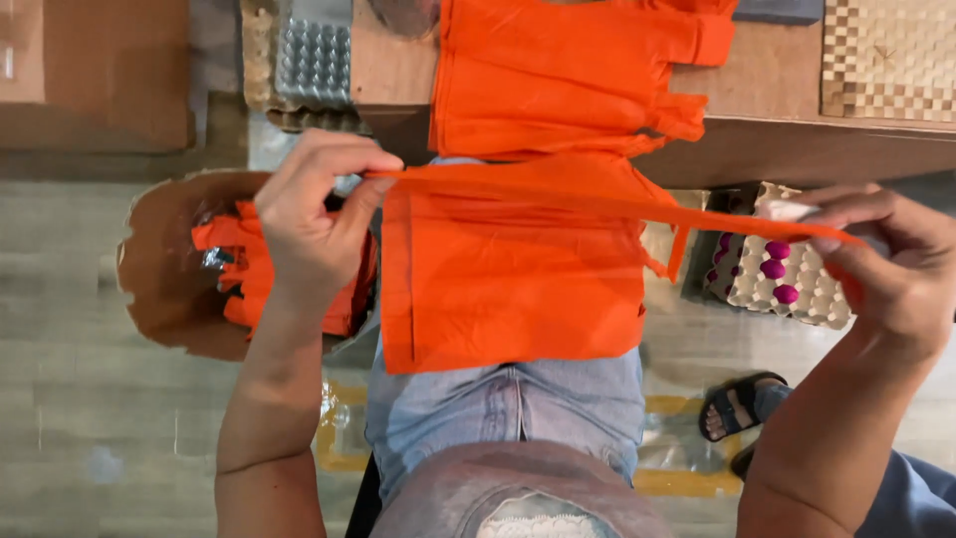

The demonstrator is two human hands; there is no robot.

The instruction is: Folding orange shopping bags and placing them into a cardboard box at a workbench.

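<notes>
Head view: orange bag handle taut left-right between both hands.

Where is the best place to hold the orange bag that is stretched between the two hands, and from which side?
Pinch the orange bag at its handle strips, from above, where the left hand and right hand grip. Pulled taut, the strips are narrow; the body hangs limp.

Both forearms are seen bare from wrist to elbow. A blue sleeve is worn on the right upper arm, showing just past the elbow. Light blue jeans, faded at the thighs, are worn below the fingers. A greyish-pink top with a pale printed patch is worn above them.
</notes>
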